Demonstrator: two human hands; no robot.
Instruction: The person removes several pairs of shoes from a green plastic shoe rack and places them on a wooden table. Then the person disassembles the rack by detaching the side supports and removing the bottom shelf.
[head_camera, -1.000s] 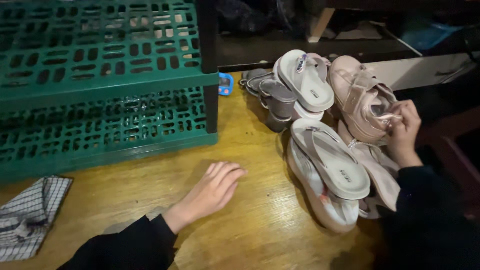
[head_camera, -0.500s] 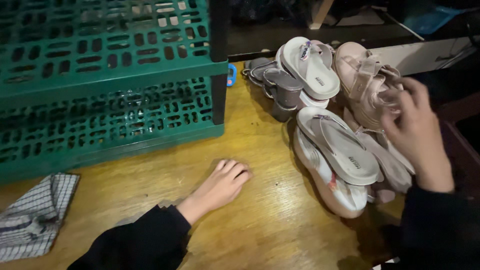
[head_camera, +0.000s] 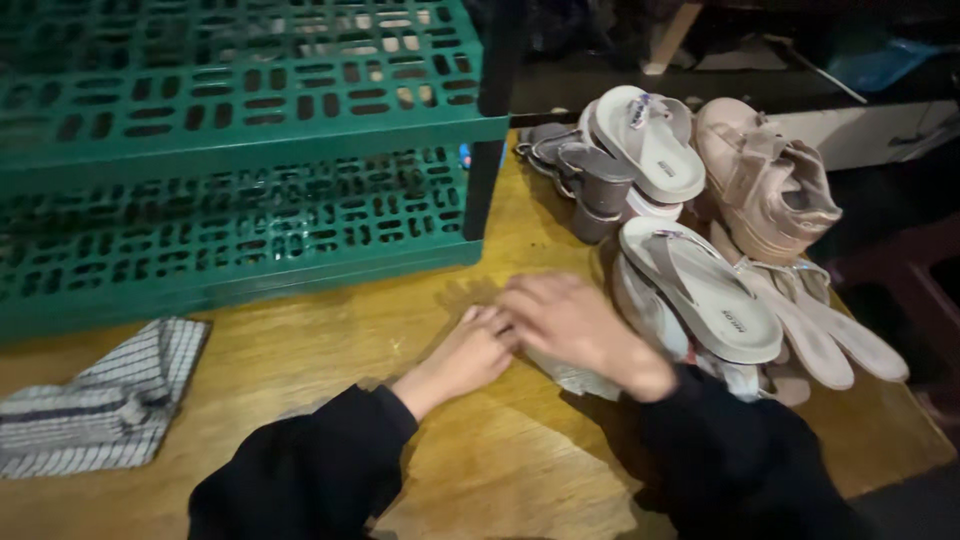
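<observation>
both hands (head_camera: 520, 335) flat on table (head_camera: 330, 350) (beside sandals (head_camera: 700, 290))

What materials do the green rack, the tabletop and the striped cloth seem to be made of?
Green rack: likely moulded plastic, with uniform slotted shelves and a dull sheen. Tabletop: looks like varnished wood, showing yellowish grain and gloss. Striped cloth: woven fabric, soft folds.

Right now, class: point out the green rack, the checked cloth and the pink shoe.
green rack (head_camera: 240, 100), head view, top shelf.
checked cloth (head_camera: 100, 400), head view, its middle.
pink shoe (head_camera: 765, 185), head view, its upper.
</observation>
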